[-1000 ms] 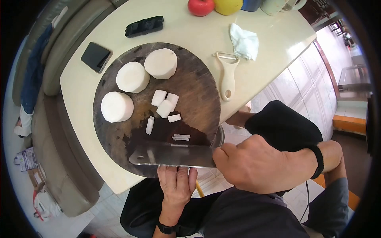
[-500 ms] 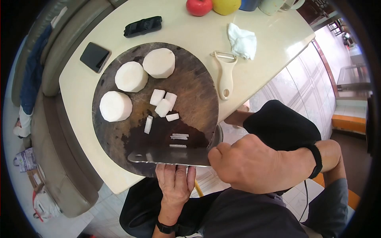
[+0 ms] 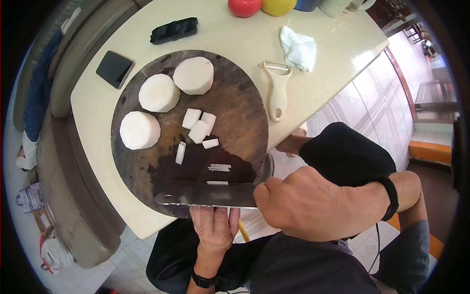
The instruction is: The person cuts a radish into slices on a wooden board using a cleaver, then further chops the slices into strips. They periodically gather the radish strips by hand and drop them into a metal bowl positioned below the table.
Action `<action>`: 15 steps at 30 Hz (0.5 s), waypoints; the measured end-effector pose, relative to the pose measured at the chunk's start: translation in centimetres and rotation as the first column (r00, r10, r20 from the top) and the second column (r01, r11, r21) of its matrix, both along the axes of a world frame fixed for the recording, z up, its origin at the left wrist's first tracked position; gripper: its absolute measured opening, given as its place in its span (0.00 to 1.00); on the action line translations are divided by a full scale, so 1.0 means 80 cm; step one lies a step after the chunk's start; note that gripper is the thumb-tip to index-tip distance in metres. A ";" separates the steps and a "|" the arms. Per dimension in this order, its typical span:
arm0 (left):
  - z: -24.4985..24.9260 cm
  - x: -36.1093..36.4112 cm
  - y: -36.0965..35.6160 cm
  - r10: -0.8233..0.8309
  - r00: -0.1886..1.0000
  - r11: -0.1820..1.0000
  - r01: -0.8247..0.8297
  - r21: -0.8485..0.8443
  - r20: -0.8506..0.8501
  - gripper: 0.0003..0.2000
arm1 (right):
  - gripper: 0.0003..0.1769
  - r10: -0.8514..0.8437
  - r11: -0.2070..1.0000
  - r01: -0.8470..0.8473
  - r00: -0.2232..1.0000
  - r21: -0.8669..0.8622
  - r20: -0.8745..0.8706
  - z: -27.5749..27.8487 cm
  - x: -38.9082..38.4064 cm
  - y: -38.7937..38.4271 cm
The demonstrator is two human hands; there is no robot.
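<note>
Over the board (image 3: 240, 112), right hand (image 3: 306, 203) grasps knife (image 3: 196, 195), blade toward nine o'clock; left hand (image 3: 214, 229), grip unclear, at blade's six.

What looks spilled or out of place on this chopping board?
A dark, wet-looking patch spreads over the part of the board nearest the person, around the thin white strips. It contrasts with the lighter wood; its source isn't clear. Nothing else stands out.

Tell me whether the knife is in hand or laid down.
In hand: the right hand wraps around one end of the knife, which extends over the chopping board.
</note>
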State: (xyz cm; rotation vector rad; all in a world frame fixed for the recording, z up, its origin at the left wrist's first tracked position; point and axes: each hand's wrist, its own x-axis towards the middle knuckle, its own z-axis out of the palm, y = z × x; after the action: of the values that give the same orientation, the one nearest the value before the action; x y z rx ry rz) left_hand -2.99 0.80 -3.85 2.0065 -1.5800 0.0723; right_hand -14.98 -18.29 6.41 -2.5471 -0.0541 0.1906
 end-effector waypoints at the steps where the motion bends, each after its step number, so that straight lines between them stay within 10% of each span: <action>1: -0.001 0.000 0.000 0.000 1.000 1.000 0.000 -0.001 0.001 0.16 | 0.14 -0.024 1.000 0.024 1.000 -0.017 0.005 -0.002 -0.001 0.001; 15: -0.004 0.001 0.003 -0.003 1.000 1.000 0.003 -0.015 0.003 0.17 | 0.09 -0.028 0.999 0.030 0.998 0.023 -0.057 0.005 -0.002 -0.008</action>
State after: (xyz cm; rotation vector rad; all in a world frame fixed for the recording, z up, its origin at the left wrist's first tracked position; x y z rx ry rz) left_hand -2.91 1.02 -4.17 1.9932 -1.5799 0.0852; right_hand -15.16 -18.92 6.84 -2.5153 0.0022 0.2486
